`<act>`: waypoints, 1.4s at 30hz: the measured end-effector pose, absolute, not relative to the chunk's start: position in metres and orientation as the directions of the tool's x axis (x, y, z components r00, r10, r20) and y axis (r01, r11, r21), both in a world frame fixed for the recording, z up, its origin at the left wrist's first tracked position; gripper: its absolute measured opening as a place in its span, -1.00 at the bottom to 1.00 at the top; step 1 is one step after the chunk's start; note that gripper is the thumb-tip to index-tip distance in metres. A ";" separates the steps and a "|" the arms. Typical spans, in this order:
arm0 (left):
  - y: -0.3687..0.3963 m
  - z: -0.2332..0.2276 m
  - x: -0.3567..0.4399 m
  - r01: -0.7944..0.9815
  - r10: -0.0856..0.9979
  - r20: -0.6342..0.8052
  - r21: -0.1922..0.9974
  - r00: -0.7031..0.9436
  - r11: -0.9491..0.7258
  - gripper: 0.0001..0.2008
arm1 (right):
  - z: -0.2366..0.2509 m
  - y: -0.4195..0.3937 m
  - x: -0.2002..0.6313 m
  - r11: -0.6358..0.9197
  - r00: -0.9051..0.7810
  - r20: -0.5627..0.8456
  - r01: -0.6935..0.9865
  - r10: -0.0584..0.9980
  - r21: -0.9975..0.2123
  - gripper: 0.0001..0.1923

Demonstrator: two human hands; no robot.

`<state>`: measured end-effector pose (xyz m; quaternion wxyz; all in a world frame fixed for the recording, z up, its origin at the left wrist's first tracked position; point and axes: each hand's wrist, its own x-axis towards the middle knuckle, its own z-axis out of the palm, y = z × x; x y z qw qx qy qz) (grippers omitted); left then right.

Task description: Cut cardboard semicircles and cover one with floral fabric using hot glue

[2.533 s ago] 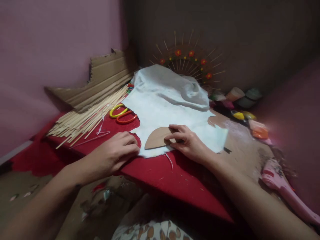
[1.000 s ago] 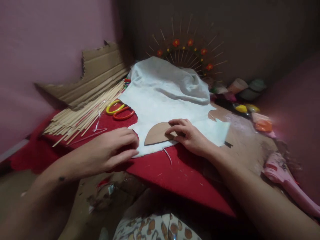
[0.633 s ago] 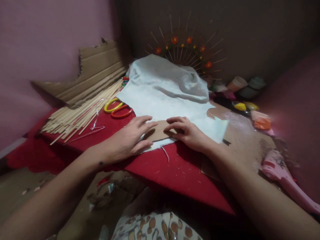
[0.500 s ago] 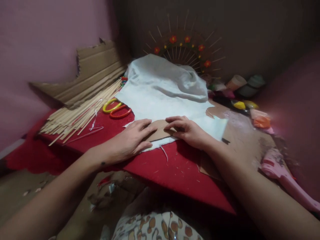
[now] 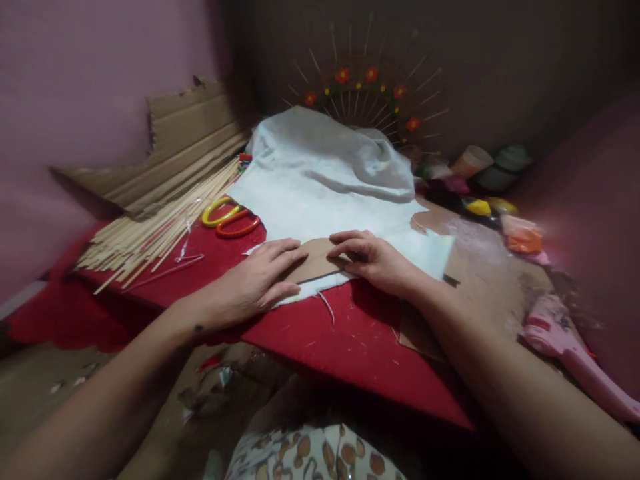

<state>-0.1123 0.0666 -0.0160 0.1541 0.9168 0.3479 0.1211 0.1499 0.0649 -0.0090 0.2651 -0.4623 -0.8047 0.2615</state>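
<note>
Red felt cloth [image 5: 360,340] covers the low work surface in front of me, under a pink wall on the left and a dark wall behind. My left hand [image 5: 255,280] lies flat with fingers spread, pressing the left end of the brown half-round cardboard piece [image 5: 317,260]; my right hand [image 5: 377,260] is loosely curled, its fingertips holding down the right end. Neither grips anything. That cardboard piece sits on the near edge of the pale white fabric sheet [image 5: 325,193], close to the front edge of the red cloth. Toward the left edge lie a bundle of thin bamboo sticks [image 5: 155,230], yellow-and-orange scissors [image 5: 230,219] and torn corrugated cardboard [image 5: 185,153]. A stick fan with red flowers [image 5: 363,90] stands at the back; a pink glue gun [image 5: 570,353] lies on the right.
</note>
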 end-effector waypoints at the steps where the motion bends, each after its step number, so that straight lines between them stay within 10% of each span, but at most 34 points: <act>1: 0.066 -0.014 -0.113 0.597 0.681 0.116 0.391 0.724 -0.701 -0.49 | -0.009 0.065 0.150 0.433 -0.432 0.181 0.605 0.883 -0.668 -0.82; 11: 0.062 -0.010 -0.132 0.636 0.765 0.179 0.457 0.619 -0.621 -0.42 | -0.008 0.063 0.152 0.414 -0.439 0.145 0.614 0.887 -0.672 -0.68; 22: 0.043 -0.012 -0.078 0.498 0.543 0.304 0.216 0.783 -0.840 -0.50 | -0.002 0.067 0.156 0.397 -0.446 0.137 0.564 0.884 -0.724 -0.72; 30: 0.055 -0.024 -0.065 0.474 0.428 0.370 -0.038 0.825 -0.880 -0.52 | 0.041 0.063 0.243 -0.165 0.243 0.185 0.919 0.952 -0.358 -0.69; 36: 0.054 -0.031 -0.066 0.488 0.433 0.405 -0.038 0.805 -0.872 -0.52 | 0.030 0.060 0.246 -0.199 0.274 0.099 0.863 0.957 -0.464 -0.65; 42: 0.054 -0.034 -0.067 0.490 0.444 0.424 0.000 0.790 -0.872 -0.54 | 0.035 0.057 0.239 -0.071 0.232 0.061 0.521 0.971 -0.851 -0.74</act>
